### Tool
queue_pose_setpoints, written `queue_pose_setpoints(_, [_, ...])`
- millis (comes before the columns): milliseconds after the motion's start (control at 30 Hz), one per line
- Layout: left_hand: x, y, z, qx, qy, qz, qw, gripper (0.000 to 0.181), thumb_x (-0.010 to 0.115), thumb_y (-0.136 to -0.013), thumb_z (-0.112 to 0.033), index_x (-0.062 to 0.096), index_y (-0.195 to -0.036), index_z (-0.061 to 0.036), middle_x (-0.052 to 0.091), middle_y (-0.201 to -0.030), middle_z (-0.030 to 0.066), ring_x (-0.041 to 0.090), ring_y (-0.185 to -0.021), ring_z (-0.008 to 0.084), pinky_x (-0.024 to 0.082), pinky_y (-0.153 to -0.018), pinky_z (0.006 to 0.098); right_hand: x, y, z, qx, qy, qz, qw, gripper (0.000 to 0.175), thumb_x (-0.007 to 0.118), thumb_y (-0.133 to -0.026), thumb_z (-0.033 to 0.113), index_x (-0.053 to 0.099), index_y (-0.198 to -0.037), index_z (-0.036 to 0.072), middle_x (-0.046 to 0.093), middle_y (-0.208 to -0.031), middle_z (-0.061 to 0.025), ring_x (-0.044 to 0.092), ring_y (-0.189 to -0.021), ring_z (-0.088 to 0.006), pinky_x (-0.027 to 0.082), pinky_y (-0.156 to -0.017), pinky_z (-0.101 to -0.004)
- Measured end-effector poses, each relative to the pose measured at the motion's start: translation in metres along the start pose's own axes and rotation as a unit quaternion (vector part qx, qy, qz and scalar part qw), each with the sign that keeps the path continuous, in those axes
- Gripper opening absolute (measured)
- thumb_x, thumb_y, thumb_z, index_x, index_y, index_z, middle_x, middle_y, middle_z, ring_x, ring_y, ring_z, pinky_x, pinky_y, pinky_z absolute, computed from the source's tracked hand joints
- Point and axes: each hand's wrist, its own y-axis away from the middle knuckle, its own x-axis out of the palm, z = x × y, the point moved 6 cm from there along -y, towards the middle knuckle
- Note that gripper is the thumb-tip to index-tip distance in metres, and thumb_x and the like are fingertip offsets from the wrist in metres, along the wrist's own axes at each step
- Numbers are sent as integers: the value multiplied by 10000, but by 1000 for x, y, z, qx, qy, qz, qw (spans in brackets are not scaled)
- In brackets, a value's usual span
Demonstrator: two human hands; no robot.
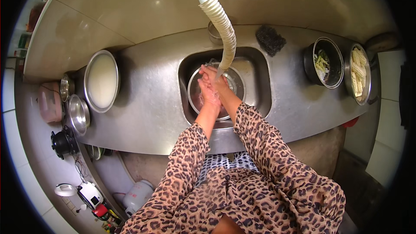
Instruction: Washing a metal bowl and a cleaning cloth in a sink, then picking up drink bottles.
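Note:
Over a round metal basin (192, 99), my left hand (208, 88) and my right hand (221, 84) are pressed together, fingers overlapping. Water from a ribbed white hose (229, 37) runs onto them, and my wrists look wet. No object shows between the palms, though the overlap hides parts of the fingers. The basin sits in the left part of a stainless-steel sink (260, 94) and holds some water. The hose end hangs just above my right hand.
A large bowl of cloudy whitish liquid (102, 81) and empty metal bowls (79, 115) stand left. A dark scouring pad (270, 40) and a glass (215, 34) lie behind the sink. Rightward are a dark pot with vegetable scraps (321, 63) and a basin of pale corn cobs (358, 71).

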Motion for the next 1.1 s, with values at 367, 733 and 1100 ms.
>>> queue_pose_setpoints(367, [-6, 33, 74, -111, -216, -129, 961, 464, 738, -825, -259, 538, -1132, 26, 625, -896, 102, 621, -754, 212, 517, -660, 373, -59, -26, -39, -203, 561, -239, 766, 255, 508, -904, 208, 631, -760, 38, 639, -761, -167, 635, -710, -298, 503, -615, -420])
queue_pose_setpoints(733, [-95, -14, -5, -132, -104, -165, 972, 438, 760, -810, -258, 545, -1124, -42, 621, -1011, 152, 638, -818, 324, 556, -736, 450, -13, 26, -86, -114, 337, -176, 918, 238, 549, -847, 235, 667, -863, 29, 662, -879, -220, 663, -868, -361, 517, -708, -435])
queue_pose_setpoints(1100, [-142, -89, -44, -220, -128, -38, 966, 571, 583, -873, -591, 530, -1096, -67, 608, -847, 119, 588, -695, 264, 469, -571, 349, 66, 93, -10, -158, 135, -238, 949, 399, 460, -958, 213, 524, -1271, -24, 504, -1328, -278, 468, -1266, -407, 368, -1055, -411])
